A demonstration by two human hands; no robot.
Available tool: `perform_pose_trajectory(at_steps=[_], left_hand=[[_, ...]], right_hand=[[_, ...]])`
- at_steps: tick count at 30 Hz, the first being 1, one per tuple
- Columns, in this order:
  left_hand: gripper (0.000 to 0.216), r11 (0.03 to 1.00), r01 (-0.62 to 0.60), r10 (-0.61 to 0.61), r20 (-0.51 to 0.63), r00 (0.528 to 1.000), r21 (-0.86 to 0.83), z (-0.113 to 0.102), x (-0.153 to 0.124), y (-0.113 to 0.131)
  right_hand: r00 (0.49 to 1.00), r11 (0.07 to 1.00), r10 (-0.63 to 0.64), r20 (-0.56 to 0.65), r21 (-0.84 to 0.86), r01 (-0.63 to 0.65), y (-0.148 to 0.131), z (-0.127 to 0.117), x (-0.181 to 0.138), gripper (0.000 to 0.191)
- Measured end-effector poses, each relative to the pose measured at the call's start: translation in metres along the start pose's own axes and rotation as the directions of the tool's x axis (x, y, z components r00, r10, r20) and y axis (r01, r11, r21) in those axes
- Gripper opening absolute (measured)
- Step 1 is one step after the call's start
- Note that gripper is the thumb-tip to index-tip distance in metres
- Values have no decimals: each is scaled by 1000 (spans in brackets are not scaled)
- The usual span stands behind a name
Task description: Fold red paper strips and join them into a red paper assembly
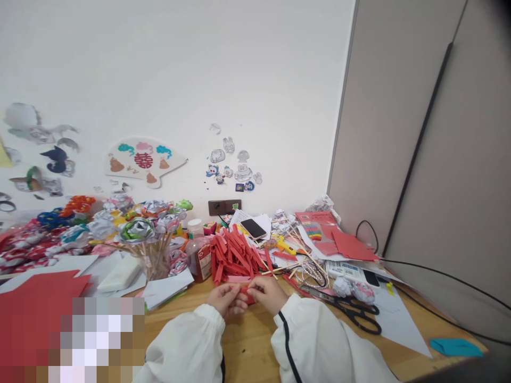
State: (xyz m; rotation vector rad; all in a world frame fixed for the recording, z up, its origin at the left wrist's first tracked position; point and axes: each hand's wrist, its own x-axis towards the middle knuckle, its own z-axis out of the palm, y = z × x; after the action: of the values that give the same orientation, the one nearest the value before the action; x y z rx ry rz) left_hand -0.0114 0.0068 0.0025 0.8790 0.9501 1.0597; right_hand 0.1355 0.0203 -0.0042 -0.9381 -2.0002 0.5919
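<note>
A small piece of red paper (pixel 250 299) is pinched between both hands above the front of the wooden table. My left hand (pixel 227 299) is closed on its left side, with thumb and index finger at the paper. On the other side, my right hand (pixel 270 293) grips it with bent fingers. Much of the paper is hidden behind the fingers. Just beyond the hands lies a heap of folded red paper strips (pixel 235 252). A bottle with a red label (pixel 199 252) stands left of that heap.
Black-handled scissors (pixel 361 311) lie to the right on white paper. Behind are a phone (pixel 253 229), a yellow glue gun (pixel 285 246) and thin wooden sticks. Several paper flowers (pixel 138 230) stand at left, near red sheets (pixel 35 319). A blue paper piece (pixel 455 347) sits at the right edge.
</note>
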Motion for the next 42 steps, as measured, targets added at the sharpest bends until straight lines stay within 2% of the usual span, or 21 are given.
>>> perform_pose_trajectory(at_steps=[9,11,15,18,21,29,32,35,39,42], left_hand=[[26,998,-39,37,27,999,54,-2,0,2],[27,997,-45,42,41,998,69,-2,1,2],[29,994,-58,52,62,997,89,-3,1,5],[31,989,-100,93,65,993,109,-2,-1,8],[32,980,-140,134,53,990,141,0,-4,11],[27,976,-161,166,-18,986,148,3,-9,14],[23,975,-176,183,-42,982,133,-4,-8,21],[17,964,-252,261,-129,957,83,-17,-4,32],[16,977,-207,213,-142,967,58,-22,-2,34],[21,990,-134,138,-96,986,40,-14,-4,27]], right_hand=[[1000,999,18,-9,46,-17,-7,-2,0,8],[998,994,54,19,92,-56,-8,-3,0,10],[973,960,176,147,195,-203,-2,-7,-1,17],[951,944,239,198,183,-276,8,-12,0,25],[945,942,260,201,165,-294,15,-16,1,30],[948,958,186,260,165,-233,12,-21,2,32],[974,990,121,191,45,-132,14,-30,3,31],[993,992,89,82,-100,-81,17,-44,4,31],[996,996,80,-28,-42,-82,13,-46,4,32],[1000,1000,3,11,2,-3,4,-34,2,24]])
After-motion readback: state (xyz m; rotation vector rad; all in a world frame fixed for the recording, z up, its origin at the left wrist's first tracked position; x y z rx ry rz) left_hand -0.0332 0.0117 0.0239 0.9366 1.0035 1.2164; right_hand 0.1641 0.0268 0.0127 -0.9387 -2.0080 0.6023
